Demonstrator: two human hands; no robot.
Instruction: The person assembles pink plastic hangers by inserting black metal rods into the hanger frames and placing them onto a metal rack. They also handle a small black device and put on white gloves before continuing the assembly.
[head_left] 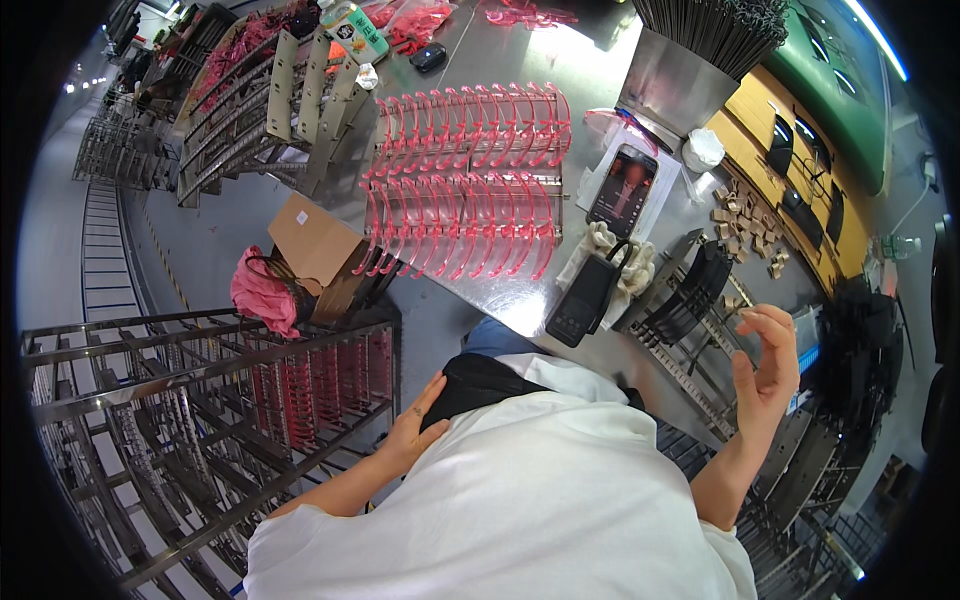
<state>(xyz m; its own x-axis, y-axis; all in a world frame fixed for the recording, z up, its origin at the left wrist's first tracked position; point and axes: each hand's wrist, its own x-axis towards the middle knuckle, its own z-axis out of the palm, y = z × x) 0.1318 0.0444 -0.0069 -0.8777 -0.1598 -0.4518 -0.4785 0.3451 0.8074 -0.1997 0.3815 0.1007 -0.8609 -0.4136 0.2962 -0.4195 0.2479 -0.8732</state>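
My left hand point(412, 425) lies against my waist beside a black bag or cloth point(475, 390), its fingers stretched out and holding nothing I can see. Raised to the right, my right hand point(768, 365) has loosely bent fingers and the thumb apart, with nothing visible in it. Nearest to it are slotted metal strips point(690, 370) and a black curved part point(695, 285) at the table's edge. On the metal table point(490, 55), two rows of translucent pink-red curved pieces point(465, 215) sit on a metal rack.
A phone point(622, 190), work gloves point(638, 272) and a black boxy device point(580, 300) lie right of the rack. Behind stands a metal bin point(672, 85) of dark wires. Metal frames point(290, 90), a cardboard box point(312, 240) and a shelf cart point(200, 400) occupy the left.
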